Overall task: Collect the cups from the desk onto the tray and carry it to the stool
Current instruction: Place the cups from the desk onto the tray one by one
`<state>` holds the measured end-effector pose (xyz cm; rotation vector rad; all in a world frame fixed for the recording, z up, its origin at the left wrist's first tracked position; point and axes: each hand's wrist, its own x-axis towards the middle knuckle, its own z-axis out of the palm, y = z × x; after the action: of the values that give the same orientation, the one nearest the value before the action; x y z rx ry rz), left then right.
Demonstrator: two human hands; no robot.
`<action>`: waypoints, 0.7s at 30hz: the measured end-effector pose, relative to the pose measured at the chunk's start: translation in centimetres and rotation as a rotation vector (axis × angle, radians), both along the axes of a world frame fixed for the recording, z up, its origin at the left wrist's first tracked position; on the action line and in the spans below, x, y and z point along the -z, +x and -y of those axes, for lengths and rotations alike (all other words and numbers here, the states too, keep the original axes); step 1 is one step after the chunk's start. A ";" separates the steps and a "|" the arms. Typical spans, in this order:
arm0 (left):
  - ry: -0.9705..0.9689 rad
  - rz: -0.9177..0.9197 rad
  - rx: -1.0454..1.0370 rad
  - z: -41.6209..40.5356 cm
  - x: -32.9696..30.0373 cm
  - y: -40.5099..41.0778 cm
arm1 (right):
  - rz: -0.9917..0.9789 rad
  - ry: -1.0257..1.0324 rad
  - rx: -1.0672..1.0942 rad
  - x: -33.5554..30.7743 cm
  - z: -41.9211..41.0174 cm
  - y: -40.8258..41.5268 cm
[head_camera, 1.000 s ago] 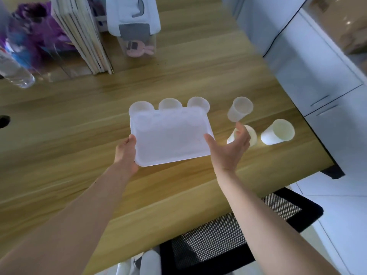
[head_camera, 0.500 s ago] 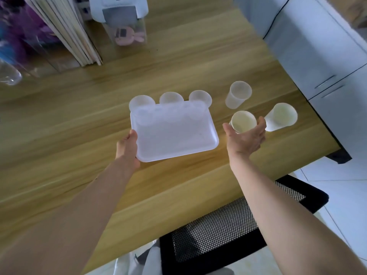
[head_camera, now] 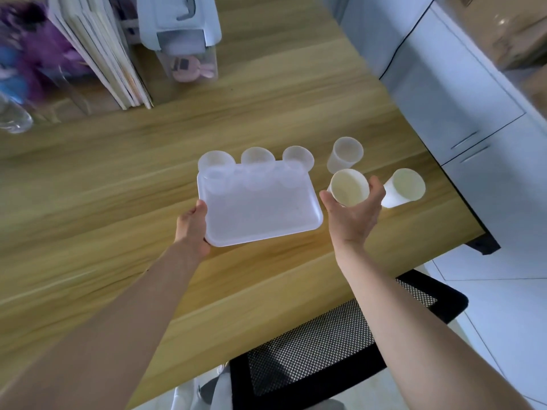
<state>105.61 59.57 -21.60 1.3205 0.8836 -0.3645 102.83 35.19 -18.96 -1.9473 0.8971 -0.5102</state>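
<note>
Beside the translucent white rectangular plastic tray (head_camera: 260, 211), gripped by the left hand (head_camera: 191, 224), the right hand (head_camera: 353, 213) clasps one of three white paper cups (head_camera: 349, 187); three translucent plastic cups (head_camera: 215, 161) line the tray's far edge.

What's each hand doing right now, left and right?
Left hand: closed on the tray at its near-left corner.
Right hand: fingers wrapped around a white paper cup.
</note>
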 end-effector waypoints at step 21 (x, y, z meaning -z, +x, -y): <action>-0.256 0.068 0.070 1.2 -0.8 -2.2 | -0.024 0.106 -0.626 -2.1 -9.6 -2.0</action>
<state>103.42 58.35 -20.80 1.1221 0.7096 -0.4685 100.81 44.83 -16.88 -2.0045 0.2827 -0.0688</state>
